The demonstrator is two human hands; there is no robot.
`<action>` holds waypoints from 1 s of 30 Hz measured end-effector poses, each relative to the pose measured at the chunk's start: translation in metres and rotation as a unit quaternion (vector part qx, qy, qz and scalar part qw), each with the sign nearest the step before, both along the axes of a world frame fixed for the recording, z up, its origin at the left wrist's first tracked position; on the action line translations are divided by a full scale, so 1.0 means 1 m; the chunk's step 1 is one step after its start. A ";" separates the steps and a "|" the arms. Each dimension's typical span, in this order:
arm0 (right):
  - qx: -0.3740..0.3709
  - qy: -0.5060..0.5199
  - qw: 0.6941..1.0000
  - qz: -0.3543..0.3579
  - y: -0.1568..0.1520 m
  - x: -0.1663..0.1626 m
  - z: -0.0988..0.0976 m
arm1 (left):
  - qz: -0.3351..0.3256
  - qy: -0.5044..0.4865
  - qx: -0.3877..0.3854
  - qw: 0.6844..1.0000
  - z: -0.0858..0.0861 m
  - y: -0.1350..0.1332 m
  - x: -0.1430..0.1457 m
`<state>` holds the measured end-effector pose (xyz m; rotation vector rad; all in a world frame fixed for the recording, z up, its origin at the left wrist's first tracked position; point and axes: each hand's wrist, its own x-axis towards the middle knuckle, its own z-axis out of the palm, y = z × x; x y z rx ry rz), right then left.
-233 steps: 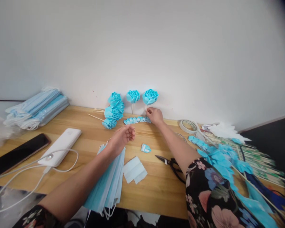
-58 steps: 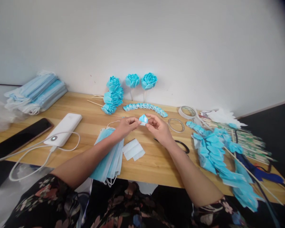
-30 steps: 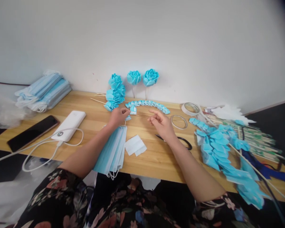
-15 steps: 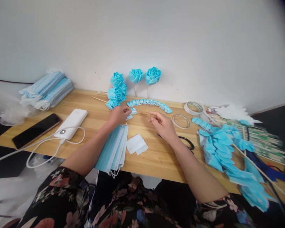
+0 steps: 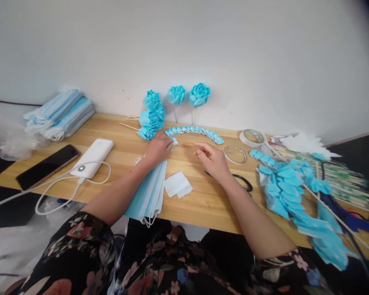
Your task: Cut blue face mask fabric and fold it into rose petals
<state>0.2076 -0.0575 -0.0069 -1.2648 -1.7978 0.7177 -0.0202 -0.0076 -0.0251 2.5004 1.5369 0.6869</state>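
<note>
My left hand (image 5: 160,148) reaches over the table with its fingers closed at a small folded blue petal (image 5: 174,141). Part of that petal is hidden under the fingertips. To the right, my right hand (image 5: 213,159) pinches a thin stick (image 5: 187,145), blurred, whose tip points left toward the petal. Just beyond both hands, a curved row of folded blue petals (image 5: 197,131) lies on the table. Below my left wrist lies a fan of blue face masks (image 5: 149,190). White cut squares (image 5: 178,184) lie between my forearms.
Blue flowers on sticks (image 5: 199,96) lean at the wall, beside a flower pile (image 5: 150,119). Tape rolls (image 5: 252,138), black-handled scissors (image 5: 244,182) and blue petal strips (image 5: 285,188) lie right. A phone (image 5: 47,166), power bank (image 5: 94,159) and mask stack (image 5: 61,112) sit left.
My left hand has moved slightly right and down over the petals, covering one that showed before. My right hand stays nearly in place with the thin stick.
</note>
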 end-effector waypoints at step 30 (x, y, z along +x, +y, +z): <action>0.010 -0.167 0.967 0.193 -0.011 -0.004 0.010 | -0.048 -0.305 -0.044 0.950 0.008 -0.012 0.012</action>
